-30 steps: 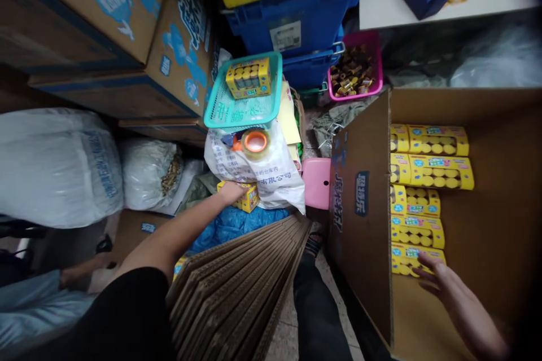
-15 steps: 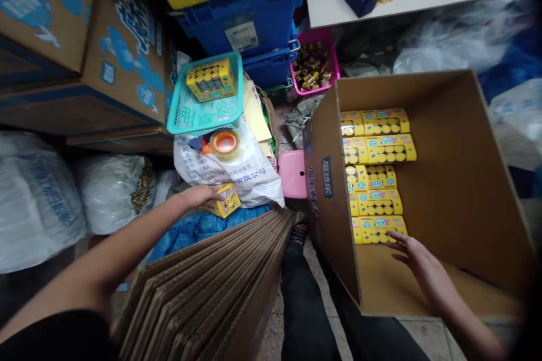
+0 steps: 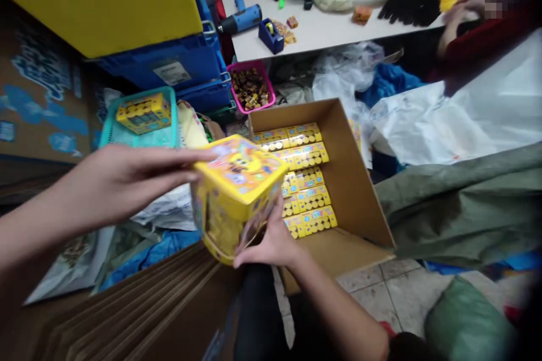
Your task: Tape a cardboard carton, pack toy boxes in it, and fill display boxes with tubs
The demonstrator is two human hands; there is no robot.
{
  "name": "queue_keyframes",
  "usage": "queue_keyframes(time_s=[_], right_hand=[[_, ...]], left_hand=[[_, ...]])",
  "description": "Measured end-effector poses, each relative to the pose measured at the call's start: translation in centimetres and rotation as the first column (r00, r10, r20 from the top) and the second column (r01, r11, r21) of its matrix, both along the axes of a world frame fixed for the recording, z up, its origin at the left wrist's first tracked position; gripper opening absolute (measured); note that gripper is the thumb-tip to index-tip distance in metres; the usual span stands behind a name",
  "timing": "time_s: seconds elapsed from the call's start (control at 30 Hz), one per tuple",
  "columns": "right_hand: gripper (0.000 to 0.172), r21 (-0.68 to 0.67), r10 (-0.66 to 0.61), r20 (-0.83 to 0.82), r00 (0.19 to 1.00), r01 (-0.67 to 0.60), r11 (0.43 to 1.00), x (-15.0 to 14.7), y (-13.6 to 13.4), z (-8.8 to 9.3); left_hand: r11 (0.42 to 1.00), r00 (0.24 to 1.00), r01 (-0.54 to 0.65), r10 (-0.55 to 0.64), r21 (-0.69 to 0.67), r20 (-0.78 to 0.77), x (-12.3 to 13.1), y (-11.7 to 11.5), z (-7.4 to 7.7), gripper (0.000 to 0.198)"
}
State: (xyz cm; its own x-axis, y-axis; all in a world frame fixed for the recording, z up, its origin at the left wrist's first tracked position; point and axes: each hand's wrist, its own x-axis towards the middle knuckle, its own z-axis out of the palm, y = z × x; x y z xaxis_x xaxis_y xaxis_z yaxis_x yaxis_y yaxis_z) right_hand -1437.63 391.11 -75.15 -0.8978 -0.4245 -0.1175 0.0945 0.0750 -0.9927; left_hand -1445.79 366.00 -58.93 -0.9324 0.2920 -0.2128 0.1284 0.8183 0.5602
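Inside the open carton lie rows of yellow packs.

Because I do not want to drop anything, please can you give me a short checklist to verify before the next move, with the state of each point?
1. Right grip on the yellow box: ok, it holds the lower right side.
2. Left grip pressing firmly: cannot tell; its fingers lie at the upper left edge, blurred.
3. Large carton open: ok, rows of yellow packs show inside.
4. Full view of those rows: not ok, the held box covers part.
5. Contents of the held box: cannot tell, too blurred.
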Motion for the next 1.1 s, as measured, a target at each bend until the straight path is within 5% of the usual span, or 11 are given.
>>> queue_keyframes(time_s=[0.1, 0.2, 0.33, 0.43, 0.57, 0.7, 0.83, 0.97, 1.1], right_hand=[[0.121, -0.143, -0.184, 0.224, 0.957, 0.219, 0.965, -0.1, 3.8, 0.0], [0.099, -0.141, -0.366, 0.526, 0.768, 0.503, 0.853, 0.1, 8.1, -1.7], [0.073, 0.023, -0.531, 0.687, 0.496, 0.715, 0.698, -1.8, 12.7, -6.0], [0.064, 0.022, -0.534, 0.759, 0.373, 0.805, 0.593, -4.3, 15.3, -10.6], [0.061, -0.005, -0.496, 0.808, 0.319, 0.845, 0.535, -6.2, 16.3, -17.4], [0.062, 0.03, -0.48, 0.823, 0.302, 0.823, 0.568, -7.2, 15.0, -22.6], [0.064, 0.176, -0.461, 0.848, 0.263, 0.681, 0.711, -8.5, 14.7, -25.4], [0.067, 0.446, -0.55, 0.823, 0.143, 0.436, 0.781, -8.9, 16.1, -25.1], [0.062, 0.506, -0.558, 0.821, 0.12, 0.298, 0.809, -8.5, 17.7, -22.7]], left_hand=[[0.981, 0.991, 0.134, -0.13, 0.142, -0.033, -4.3, 9.4, -2.5, 0.031], [0.968, 0.966, 0.237, -0.244, 0.078, 0.089, -6.0, 17.9, -6.5, 0.035], [0.945, 0.909, 0.324, -0.326, 0.052, 0.258, -6.6, 23.2, -11.2, 0.056], [0.926, 0.922, 0.339, -0.291, -0.169, 0.255, -6.5, 21.9, -13.9, 0.05], [0.788, 0.943, 0.294, -0.148, -0.541, 0.297, -4.6, 17.0, -16.8, 0.059], [0.749, 0.929, 0.33, -0.149, -0.574, 0.339, -2.1, 13.9, -18.7, 0.058], [0.768, 0.937, 0.319, -0.168, -0.556, 0.306, -1.7, 14.1, -19.3, 0.054], [0.781, 0.888, 0.378, -0.154, -0.498, 0.433, -2.2, 13.4, -17.6, 0.054], [0.87, 0.864, 0.244, 0.005, -0.428, 0.503, 0.3, 7.8, -11.4, 0.06]])
